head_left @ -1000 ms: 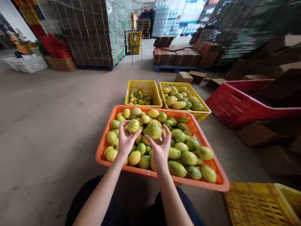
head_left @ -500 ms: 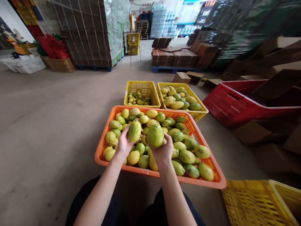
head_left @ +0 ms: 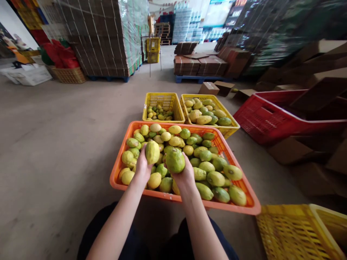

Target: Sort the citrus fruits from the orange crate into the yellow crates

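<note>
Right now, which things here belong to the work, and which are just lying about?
In use:
left hand, holding a yellow-green fruit
right hand, holding a greener fruit
orange crate of fruit
likely, two yellow crates of fruit behind it

Apparently lying about:
red crate
small cardboard box
wicker basket

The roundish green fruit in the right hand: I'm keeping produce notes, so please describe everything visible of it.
The roundish green fruit has slightly shiny, mottled skin with paler, yellowish patches and a small, rough-looking spot near its top. Its visible side looks whole and uncut. The right hand cups it from below and the right, holding it above the fruit-filled orange plastic crate; that hand hides its underside.
</note>
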Tool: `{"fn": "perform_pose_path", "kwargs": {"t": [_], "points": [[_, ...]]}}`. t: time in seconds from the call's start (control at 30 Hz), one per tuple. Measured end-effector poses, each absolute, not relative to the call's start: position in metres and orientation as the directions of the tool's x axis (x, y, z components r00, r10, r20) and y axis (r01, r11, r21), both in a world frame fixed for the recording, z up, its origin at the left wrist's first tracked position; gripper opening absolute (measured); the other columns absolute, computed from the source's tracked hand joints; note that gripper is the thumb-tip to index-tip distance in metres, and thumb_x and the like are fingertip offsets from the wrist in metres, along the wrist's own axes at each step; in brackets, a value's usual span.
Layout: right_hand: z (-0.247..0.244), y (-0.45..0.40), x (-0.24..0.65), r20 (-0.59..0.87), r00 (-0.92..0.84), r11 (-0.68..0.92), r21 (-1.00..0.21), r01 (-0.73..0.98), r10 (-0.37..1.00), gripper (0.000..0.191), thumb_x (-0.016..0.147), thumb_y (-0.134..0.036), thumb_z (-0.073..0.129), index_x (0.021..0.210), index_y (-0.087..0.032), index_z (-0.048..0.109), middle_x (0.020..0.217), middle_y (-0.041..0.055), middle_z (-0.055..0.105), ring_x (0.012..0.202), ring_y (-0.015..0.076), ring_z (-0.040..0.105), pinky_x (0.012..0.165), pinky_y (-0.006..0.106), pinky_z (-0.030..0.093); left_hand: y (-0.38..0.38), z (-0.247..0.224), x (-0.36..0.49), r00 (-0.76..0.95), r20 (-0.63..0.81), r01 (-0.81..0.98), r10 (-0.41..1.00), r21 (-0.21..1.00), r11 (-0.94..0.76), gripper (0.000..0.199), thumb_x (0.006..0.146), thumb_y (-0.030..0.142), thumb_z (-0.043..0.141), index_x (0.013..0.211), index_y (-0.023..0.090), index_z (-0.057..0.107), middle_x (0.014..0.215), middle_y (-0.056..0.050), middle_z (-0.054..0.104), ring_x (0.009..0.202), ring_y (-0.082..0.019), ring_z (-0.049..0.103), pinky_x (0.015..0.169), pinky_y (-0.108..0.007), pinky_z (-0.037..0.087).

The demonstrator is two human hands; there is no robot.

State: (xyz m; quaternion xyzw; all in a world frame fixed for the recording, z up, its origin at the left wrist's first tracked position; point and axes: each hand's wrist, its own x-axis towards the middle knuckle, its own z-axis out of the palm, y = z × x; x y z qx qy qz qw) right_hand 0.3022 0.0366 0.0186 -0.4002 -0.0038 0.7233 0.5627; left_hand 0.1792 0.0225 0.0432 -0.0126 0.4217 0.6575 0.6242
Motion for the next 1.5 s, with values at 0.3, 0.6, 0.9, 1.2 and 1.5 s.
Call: {"fn": "perform_pose_path", "kwargs": {"t": [0.3,0.6,0.9,1.2,1.5], "points": [[0.032,0.029,0.302,-0.474,-0.167,-0.414,-0.482,-0.772,0.864,0.020,0.089,-0.038,0.065,0.097,-0.020,0.069,0.075,0.0038,0.077,0.060,0.0207,0.072,0.050,0.030,0.060,0.022,0.053,0.178,-0.187,-0.561,-0.848,0.806,0.507,0.157,0.024,0.102,0.041,0.049,0.101,0.022,0.063,0.087,-0.004,0.070,0.103,-0.024,0.072,0.085,-0.034,0.063],[0.028,0.032,0.301,-0.534,-0.094,-0.386,-0.467,-0.795,0.840,0.022,0.089,-0.040,0.063,0.097,-0.020,0.068,0.075,0.0017,0.076,0.062,0.0205,0.073,0.057,0.033,0.063,0.020,0.060,0.178,-0.163,-0.544,-0.860,0.823,0.487,0.151,0.028,0.103,0.040,0.046,0.102,0.020,0.066,0.090,-0.007,0.072,0.097,-0.024,0.073,0.079,-0.035,0.064],[0.021,0.036,0.304,-0.495,-0.218,-0.436,-0.380,-0.816,0.841,0.032,0.098,-0.040,0.052,0.117,-0.016,0.063,0.085,0.0097,0.078,0.067,0.0233,0.075,0.054,0.034,0.065,0.021,0.056,0.176,-0.078,-0.604,-0.850,0.793,0.456,0.263,0.041,0.105,0.042,0.035,0.101,0.013,0.063,0.082,-0.009,0.069,0.087,-0.022,0.074,0.066,-0.025,0.063],[0.028,0.037,0.304,-0.573,-0.282,-0.484,-0.234,-0.843,0.769,0.033,0.105,-0.037,0.042,0.123,-0.015,0.059,0.082,0.0082,0.077,0.065,0.0188,0.075,0.057,0.028,0.066,0.021,0.053,0.173,0.068,-0.646,-0.927,0.760,0.241,0.288,0.037,0.106,0.034,0.037,0.125,0.010,0.058,0.085,-0.010,0.067,0.079,-0.019,0.074,0.052,-0.017,0.060],[0.031,0.038,0.303,-0.578,-0.235,-0.465,-0.289,-0.837,0.782,0.032,0.105,-0.035,0.043,0.117,-0.012,0.061,0.087,0.0110,0.077,0.074,0.0194,0.076,0.059,0.025,0.064,0.024,0.046,0.172,0.019,-0.627,-0.901,0.778,0.326,0.286,0.039,0.107,0.034,0.037,0.134,0.011,0.054,0.114,-0.017,0.069,0.105,-0.025,0.073,0.058,-0.018,0.061]]}}
